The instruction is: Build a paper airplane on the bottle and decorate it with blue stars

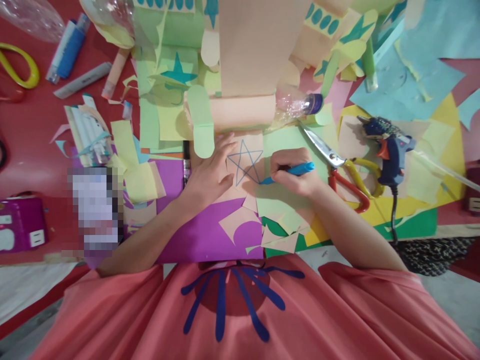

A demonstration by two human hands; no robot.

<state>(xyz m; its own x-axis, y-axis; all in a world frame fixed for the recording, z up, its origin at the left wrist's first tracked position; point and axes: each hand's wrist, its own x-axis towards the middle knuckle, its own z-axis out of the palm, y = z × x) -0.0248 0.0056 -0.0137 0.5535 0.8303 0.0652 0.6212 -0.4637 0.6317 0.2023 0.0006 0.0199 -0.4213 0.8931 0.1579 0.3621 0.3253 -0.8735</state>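
A blue marker (300, 169) is gripped in my right hand (294, 170), its tip at the lower right point of a star outline (245, 161). The five-pointed star is drawn in blue on a peach paper piece (245, 138). My left hand (212, 167) lies flat with fingers spread on the left side of that paper. Just beyond the hands lies a plastic bottle (292, 104) wrapped in peach paper, with a purple cap and a green paper strip (201, 120) on it.
Right of my right hand lie open scissors (337, 162) and a blue glue gun (393, 152) with its cord. Markers (88, 130), a phone (95, 210) and yellow-handled scissors (32, 70) are on the left. Paper scraps (242, 225) cover purple and green sheets.
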